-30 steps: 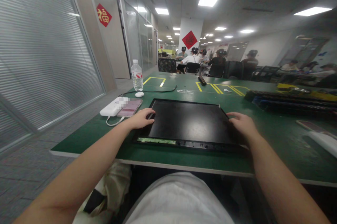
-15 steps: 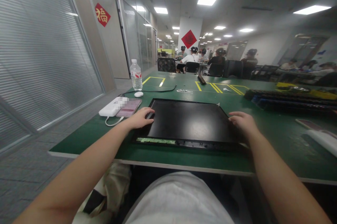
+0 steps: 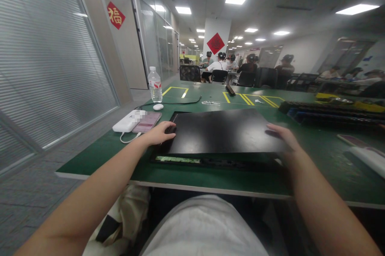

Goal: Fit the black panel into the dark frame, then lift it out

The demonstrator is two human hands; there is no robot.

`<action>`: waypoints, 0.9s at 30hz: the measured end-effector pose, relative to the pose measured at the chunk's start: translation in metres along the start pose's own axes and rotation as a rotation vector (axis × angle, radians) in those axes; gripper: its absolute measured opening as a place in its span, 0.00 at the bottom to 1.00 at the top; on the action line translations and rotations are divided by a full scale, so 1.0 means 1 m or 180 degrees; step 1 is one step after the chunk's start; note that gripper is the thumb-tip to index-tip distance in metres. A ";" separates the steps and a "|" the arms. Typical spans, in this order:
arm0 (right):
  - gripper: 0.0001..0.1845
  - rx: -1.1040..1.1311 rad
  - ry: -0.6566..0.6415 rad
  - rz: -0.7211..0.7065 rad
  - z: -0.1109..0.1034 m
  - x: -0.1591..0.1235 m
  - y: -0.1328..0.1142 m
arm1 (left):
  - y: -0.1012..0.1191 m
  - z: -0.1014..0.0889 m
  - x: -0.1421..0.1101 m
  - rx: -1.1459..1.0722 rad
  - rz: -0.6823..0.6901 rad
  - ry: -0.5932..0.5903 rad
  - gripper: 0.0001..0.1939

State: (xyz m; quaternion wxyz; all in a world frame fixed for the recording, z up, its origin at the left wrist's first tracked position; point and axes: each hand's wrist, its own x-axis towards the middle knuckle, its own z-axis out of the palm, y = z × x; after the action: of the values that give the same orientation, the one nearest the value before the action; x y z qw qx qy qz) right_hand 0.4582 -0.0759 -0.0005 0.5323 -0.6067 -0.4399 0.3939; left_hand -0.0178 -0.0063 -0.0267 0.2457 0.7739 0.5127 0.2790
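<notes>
A thin, glossy black screen panel [image 3: 219,132] lies at a tilt over a shallow black frame [image 3: 222,163], its right side raised. My right hand [image 3: 284,138] is closed on the panel's right edge, thumb on top and the other fingers hidden beneath. At the left edge, my left hand [image 3: 161,132] curls its thumb and fingers round the panel's side, close against the frame. A green circuit strip [image 3: 178,160] runs along the near left side of the frame. Most of the frame's inside is hidden by the panel.
Left on the green table [image 3: 99,156] are a white power bank [image 3: 128,121] cabled to a phone [image 3: 148,121], a white case [image 3: 158,107] and a water bottle [image 3: 155,85]. Dark strips [image 3: 331,113] and another phone [image 3: 353,142] lie right. People [image 3: 218,65] sit farther back.
The panel's right side has come up out of the frame with my right hand, which has shifted slightly right. My left hand has stayed at the left edge.
</notes>
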 end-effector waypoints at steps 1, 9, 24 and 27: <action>0.22 -0.0007 -0.0060 0.0162 0.002 -0.003 -0.001 | 0.000 0.000 0.000 -0.0013 0.0001 0.0001 0.29; 0.28 0.0401 0.0028 0.0179 0.012 -0.009 -0.005 | 0.000 0.001 0.001 0.0000 -0.0096 0.0049 0.31; 0.31 0.0906 0.0143 -0.0478 0.002 -0.016 -0.008 | 0.017 -0.001 0.003 -0.2411 -0.0477 0.0253 0.37; 0.32 0.0637 0.0135 -0.0561 0.000 -0.012 -0.005 | 0.024 -0.006 0.001 -0.2892 -0.0415 0.0435 0.31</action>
State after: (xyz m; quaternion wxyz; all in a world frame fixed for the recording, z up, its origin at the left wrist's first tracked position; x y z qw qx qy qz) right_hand 0.4539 -0.0870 0.0051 0.6318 -0.5178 -0.4387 0.3746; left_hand -0.0060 -0.0128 -0.0060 0.5425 0.5339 0.4011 0.5097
